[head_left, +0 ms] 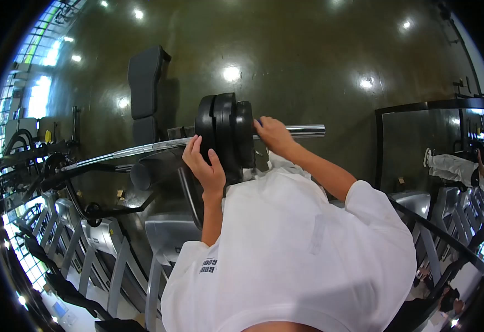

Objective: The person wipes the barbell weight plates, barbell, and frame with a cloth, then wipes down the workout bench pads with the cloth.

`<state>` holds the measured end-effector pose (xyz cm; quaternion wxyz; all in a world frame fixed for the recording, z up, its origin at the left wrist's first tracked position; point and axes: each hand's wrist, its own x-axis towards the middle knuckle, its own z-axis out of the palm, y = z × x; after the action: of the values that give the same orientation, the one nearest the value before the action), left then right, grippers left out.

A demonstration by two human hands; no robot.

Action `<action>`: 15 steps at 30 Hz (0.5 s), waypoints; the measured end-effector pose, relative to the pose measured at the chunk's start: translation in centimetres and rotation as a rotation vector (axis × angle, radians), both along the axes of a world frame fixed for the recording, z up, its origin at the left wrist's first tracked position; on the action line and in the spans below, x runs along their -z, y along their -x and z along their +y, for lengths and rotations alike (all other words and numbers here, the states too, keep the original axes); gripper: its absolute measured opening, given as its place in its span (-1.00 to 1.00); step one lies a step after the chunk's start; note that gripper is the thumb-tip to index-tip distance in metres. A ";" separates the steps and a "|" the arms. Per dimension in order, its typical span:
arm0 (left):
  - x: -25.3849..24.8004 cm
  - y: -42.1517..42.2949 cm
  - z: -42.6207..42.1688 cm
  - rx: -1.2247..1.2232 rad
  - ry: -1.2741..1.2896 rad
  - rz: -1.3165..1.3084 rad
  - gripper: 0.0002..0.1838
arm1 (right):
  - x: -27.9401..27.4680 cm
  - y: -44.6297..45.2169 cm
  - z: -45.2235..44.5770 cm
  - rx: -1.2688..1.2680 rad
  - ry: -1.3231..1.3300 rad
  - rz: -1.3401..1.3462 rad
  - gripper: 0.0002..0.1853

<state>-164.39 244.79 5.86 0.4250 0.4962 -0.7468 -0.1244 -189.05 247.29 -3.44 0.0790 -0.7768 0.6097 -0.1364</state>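
Three black plates (225,127) sit on the barbell (308,131), its outer end bare | our left hand (211,174) spreads wide against the innermost plate (204,119) | our right hand (275,136) curls beside the outermost plate (245,138); its grip we cannot tell

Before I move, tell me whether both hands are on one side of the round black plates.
No: the round black plates on the silver metal bar stand between left hand and right hand.
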 end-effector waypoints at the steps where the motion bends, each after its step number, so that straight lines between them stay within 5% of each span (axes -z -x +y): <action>1: -0.1 0.1 0.3 -0.011 0.008 -0.009 -0.60 | 0.2 -1.0 -0.4 0.000 0.000 0.002 -0.50; 5: -0.1 0.2 0.2 -0.054 0.045 0.036 -0.61 | -0.8 -0.5 0.7 0.086 -0.020 0.009 -0.46; 11: -2.1 -1.0 0.5 -0.195 0.022 0.109 -0.62 | -4.3 11.7 5.3 0.120 -0.167 -0.213 -0.33; 15: -2.6 -2.7 2.1 -0.272 0.073 0.099 -0.62 | -5.6 15.5 4.2 0.122 -0.575 -0.416 -0.28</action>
<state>-161.72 246.89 8.47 0.4922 0.5703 -0.6546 -0.0626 -204.59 251.53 2.17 0.4084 -0.6408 0.6391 -0.1189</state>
